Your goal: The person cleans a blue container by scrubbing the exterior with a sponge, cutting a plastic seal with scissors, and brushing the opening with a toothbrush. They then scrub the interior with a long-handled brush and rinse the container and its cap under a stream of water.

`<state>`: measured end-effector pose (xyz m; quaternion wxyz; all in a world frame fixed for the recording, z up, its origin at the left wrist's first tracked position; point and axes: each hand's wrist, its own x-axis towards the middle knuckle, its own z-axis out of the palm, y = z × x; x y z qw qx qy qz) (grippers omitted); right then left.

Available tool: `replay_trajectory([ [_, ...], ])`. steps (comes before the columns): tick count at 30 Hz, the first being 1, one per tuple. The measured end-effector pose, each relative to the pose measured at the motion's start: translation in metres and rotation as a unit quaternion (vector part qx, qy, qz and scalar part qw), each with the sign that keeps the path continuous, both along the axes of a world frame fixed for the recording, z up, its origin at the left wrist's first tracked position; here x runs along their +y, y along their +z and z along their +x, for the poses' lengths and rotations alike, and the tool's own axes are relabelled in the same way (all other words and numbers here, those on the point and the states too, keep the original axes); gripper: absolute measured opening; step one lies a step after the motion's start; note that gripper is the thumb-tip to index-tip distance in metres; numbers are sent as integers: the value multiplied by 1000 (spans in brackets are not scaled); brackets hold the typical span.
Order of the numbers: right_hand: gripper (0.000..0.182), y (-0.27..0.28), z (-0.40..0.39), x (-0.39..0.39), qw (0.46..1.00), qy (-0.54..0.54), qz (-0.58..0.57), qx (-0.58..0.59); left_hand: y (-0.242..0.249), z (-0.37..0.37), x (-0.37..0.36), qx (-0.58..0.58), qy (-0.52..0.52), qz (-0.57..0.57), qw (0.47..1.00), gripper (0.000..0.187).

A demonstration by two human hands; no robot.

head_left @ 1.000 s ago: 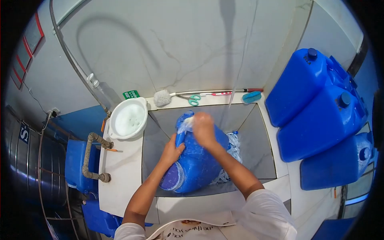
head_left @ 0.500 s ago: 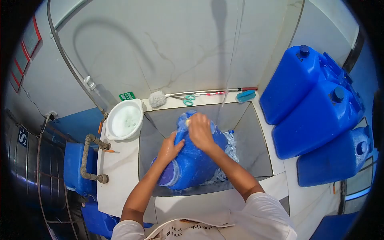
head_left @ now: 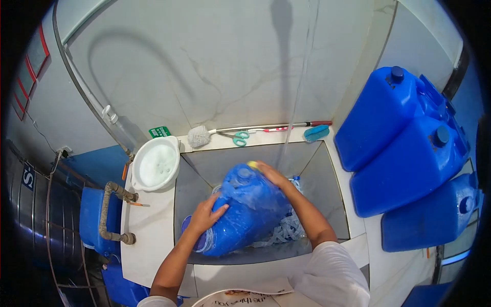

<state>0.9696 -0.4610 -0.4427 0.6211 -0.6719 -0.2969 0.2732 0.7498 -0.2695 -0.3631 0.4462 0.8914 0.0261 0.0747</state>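
A wet, soapy blue plastic jug (head_left: 250, 215) lies tilted in the grey sink (head_left: 322, 174). Its large round lid faces lower left, and a smaller opening shows near the top. My left hand (head_left: 205, 216) grips the jug's left side, thumb across its surface. At the jug's upper right, my right hand (head_left: 273, 176) presses a yellow sponge (head_left: 252, 165) to it; most of the sponge is hidden by the fingers. A bundle of pale blue-white strips (head_left: 286, 230) lies in the sink, partly behind the jug and my right forearm.
A white basin (head_left: 156, 163) of suds stands on the left ledge by a pipe (head_left: 108, 210). Along the back ledge lie a round brush (head_left: 198, 136), scissors (head_left: 240, 138) and a teal brush (head_left: 316, 133). Blue jerrycans (head_left: 404, 163) line the right side. A thin water stream falls behind the jug.
The jug has turned, so its upper end faces me more. My right hand has moved right with the sponge to the jug's far edge. My left hand has shifted from the handle to the side.
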Motion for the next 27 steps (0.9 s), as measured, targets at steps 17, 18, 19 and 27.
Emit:
replay_trajectory([
  [17,32,-140,-36,50,924,-267,-173,-213,-79,-6,73,68,294,-166,939,19],
  [18,36,-166,-43,22,878,-297,-265,-266,-86,-8,76,59,292,-169,940,19],
  [19,38,-201,-48,-8,884,-267,-352,-150,-90,-9,80,83,308,-175,931,20],
  [27,34,-14,-145,17,940,-164,-52,-294,-55,16,46,50,282,-128,949,35],
])
